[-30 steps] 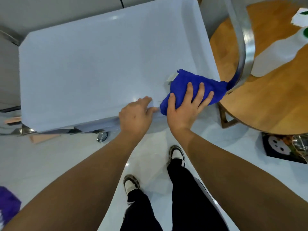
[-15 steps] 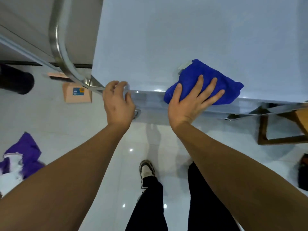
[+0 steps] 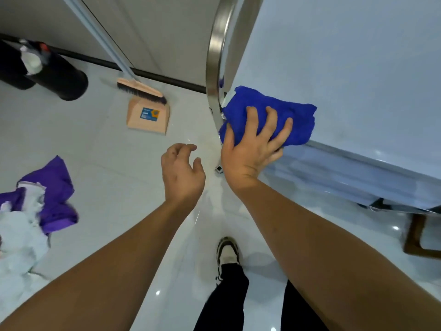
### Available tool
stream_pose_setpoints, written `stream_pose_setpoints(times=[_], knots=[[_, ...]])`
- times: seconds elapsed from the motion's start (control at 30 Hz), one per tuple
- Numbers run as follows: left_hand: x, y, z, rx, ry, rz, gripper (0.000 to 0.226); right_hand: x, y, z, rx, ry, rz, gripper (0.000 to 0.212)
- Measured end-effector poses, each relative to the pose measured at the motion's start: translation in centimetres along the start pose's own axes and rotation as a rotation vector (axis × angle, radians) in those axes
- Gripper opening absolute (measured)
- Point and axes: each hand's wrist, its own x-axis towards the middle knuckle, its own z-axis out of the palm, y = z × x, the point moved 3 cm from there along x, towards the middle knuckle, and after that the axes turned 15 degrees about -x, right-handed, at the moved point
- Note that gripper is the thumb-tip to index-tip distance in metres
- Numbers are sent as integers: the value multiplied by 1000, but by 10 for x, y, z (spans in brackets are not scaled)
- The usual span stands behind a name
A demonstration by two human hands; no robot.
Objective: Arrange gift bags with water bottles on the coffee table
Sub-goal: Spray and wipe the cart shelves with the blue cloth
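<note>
Right hand (image 3: 253, 149) flat on a blue cloth (image 3: 269, 115), fingers spread and a little bent, pressing it down. Cloth right at the near corner of the pale blue coffee table (image 3: 358, 68), hanging a bit over the edge. Just left of that hand, a shiny bent metal bar (image 3: 214, 56) going up past the table corner and touching the cloth. Table edge running away to the right of the hand, with open tabletop far past the fingers and off to the right.

Left hand (image 3: 182, 173) in the air over the floor, just left of the right hand, not touching it. Fingers loose and curled a bit, holding nothing. Lots of open white shiny floor (image 3: 107, 163) under and left of that hand.

Farther out past the left hand, a peach dustpan (image 3: 148, 115) lying on the floor with a broom (image 3: 140, 88) leaning at its top. Far off to the left, by the wall, a black round bin (image 3: 57, 77). Left of the left arm, a purple bag (image 3: 55, 187) crumpled on the floor with white paper (image 3: 21, 235) beside it. Cannot tell if a bottle sits inside.

Down below the arms, black trouser legs and one shoe (image 3: 228, 252). Under the table, right of the right arm, a bit of brown wooden frame (image 3: 415, 237).
</note>
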Motion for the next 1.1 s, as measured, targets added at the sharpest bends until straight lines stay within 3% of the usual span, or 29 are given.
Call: stream_pose_setpoints(times=[0.27, 0.37, 0.5, 0.7, 0.8, 0.93, 1.0, 1.1], knots=[[-8, -23, 39, -104, -71, -2, 25, -27, 22, 2, 200, 78, -414, 34], [-22, -20, 66, -167, -86, -67, 11, -36, 52, 6, 241, 56, -523, 32], [-42, -24, 101, -161, -141, -79, 7, -47, 105, 17, 241, -10, -495, 32], [-41, -23, 150, -140, -123, 51, 29, -15, 158, 41, 173, -110, -390, 39], [-20, -22, 174, -155, -44, 74, 29, 13, 153, 56, 33, -163, -400, 54], [20, -31, 203, -172, 66, 149, 31, 35, 148, 126, -400, -580, -571, 72], [35, -38, 216, -212, 51, 223, 35, 34, 153, 155, -536, -592, -686, 73], [55, -42, 232, -296, 15, 385, 28, 33, 152, 178, -532, -505, -676, 76]])
